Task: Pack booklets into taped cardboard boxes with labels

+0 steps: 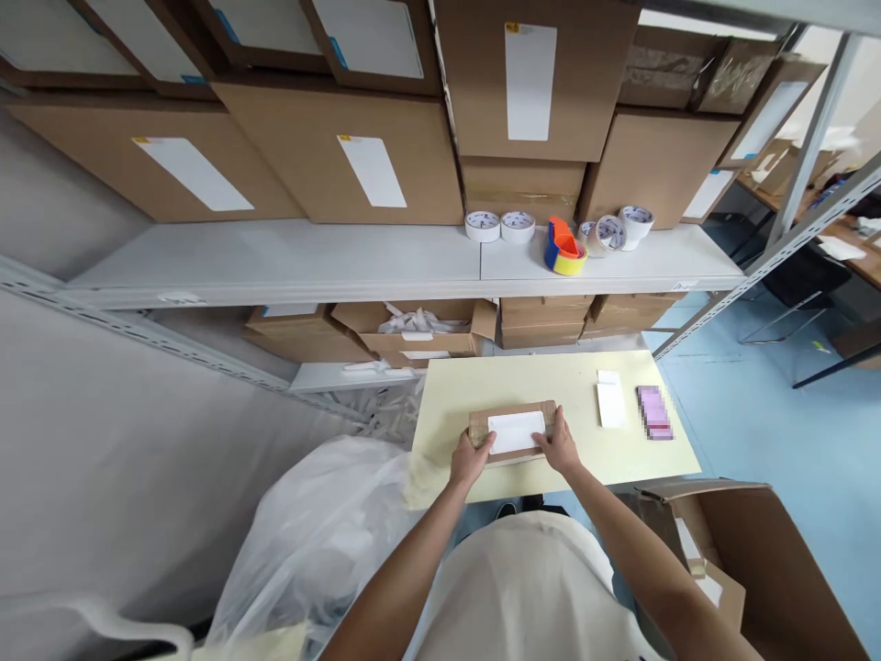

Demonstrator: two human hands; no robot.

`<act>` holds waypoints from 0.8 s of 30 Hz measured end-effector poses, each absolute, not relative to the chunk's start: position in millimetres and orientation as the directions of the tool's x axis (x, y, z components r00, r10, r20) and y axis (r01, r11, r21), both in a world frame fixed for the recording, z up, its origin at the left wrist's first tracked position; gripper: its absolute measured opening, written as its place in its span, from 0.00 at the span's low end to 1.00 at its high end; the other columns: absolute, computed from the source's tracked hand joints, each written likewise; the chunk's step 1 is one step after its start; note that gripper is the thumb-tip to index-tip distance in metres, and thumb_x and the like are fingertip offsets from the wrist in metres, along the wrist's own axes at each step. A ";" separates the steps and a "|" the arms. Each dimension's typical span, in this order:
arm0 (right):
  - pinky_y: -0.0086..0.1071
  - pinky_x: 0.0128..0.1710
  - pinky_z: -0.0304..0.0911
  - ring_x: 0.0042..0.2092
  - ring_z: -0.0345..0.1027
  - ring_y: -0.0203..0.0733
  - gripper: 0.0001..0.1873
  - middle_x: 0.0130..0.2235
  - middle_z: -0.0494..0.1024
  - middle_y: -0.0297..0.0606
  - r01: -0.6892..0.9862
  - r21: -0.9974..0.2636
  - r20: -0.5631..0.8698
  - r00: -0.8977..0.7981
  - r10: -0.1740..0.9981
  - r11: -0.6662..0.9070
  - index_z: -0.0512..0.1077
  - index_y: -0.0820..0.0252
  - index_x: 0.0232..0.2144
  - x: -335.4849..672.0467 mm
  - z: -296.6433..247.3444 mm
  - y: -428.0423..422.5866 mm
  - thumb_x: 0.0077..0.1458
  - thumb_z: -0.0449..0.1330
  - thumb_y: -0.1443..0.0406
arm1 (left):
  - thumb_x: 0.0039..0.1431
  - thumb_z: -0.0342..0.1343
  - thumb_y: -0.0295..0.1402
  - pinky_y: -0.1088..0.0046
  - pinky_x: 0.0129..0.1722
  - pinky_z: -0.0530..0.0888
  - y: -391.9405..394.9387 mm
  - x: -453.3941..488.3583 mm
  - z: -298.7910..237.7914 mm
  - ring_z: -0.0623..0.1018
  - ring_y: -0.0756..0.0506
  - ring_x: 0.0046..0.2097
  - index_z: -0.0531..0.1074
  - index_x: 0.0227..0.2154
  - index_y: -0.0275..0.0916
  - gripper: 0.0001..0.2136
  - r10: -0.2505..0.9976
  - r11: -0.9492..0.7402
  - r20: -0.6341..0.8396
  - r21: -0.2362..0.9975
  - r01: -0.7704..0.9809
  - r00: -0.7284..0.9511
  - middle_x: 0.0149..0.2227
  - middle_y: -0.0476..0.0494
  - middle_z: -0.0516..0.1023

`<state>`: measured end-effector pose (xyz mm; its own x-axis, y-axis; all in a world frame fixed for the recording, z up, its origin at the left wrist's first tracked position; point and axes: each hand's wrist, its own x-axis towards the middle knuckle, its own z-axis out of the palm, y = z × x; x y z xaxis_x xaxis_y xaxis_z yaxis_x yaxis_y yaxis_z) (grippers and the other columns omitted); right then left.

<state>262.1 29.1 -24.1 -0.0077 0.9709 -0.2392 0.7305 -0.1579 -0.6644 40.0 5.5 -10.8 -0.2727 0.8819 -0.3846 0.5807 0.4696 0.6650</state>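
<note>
Head camera: a person's left hand [470,456] and right hand [560,447] were closed on opposite ends of one taped cardboard box [513,411] at the near side of a pale yellow tabletop [529,376], both thumbs at its single white label [516,430]. Whether the box rested on the surface or hung just above it could not be told. Its label appeared already in place and its ends taped, suggesting the closing was done; neither hand was yet off it, and whether the label's edges were fully pressed down was unclear.

To the right on the tabletop lay one white paper [610,402] and one purple item [653,412], its detail obscured, both untouched. Beside the right forearm, one open carton [791,560] held at least two smaller boxes [733,599]; anything deeper was hidden. At left, one translucent plastic bag [317,532] billowed.

Across from the worker, a gray shelf [330,257] carried two white rolls [483,227], one multicolored tape dispenser [566,246] and three more rolls [636,227] beside it. Below, one open shelf carton [389,343] held white pieces [421,320] too jumbled to count. Four labelled brown boxes [378,41] lined the upper left, above two larger cartons [295,138].
</note>
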 end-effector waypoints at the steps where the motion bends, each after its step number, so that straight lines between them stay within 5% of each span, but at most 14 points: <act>1: 0.47 0.59 0.59 0.65 0.55 0.57 0.49 0.66 0.57 0.60 0.705 -0.684 -0.247 0.016 0.969 -0.187 0.36 0.71 0.68 260.8 -25.8 30.3 0.56 0.57 0.57 | 0.60 0.52 0.48 0.66 0.48 0.73 6.1 41.0 -9.9 0.78 0.38 0.52 0.66 0.53 0.34 0.25 0.864 0.503 -0.414 0.672 0.544 -0.287 0.49 0.32 0.79; 8: 0.43 0.59 0.60 0.62 0.60 0.53 0.43 0.61 0.67 0.48 0.527 -0.769 -0.327 0.162 0.931 -0.362 0.49 0.62 0.66 265.2 -30.5 20.4 0.51 0.60 0.61 | 0.60 0.54 0.46 0.69 0.48 0.70 2.2 41.4 -13.9 0.77 0.39 0.52 0.66 0.54 0.37 0.24 0.854 0.521 -0.439 0.697 0.493 -0.280 0.49 0.37 0.80; 24: 0.41 0.45 0.68 0.47 0.73 0.49 0.35 0.49 0.77 0.42 0.309 -0.893 -0.249 0.268 0.931 -0.328 0.61 0.56 0.59 273.2 -36.9 -37.0 0.46 0.60 0.63 | 0.57 0.57 0.42 0.67 0.47 0.70 -16.0 27.9 -12.5 0.78 0.38 0.51 0.66 0.50 0.37 0.21 0.896 0.432 -0.419 0.743 0.511 -0.147 0.49 0.34 0.79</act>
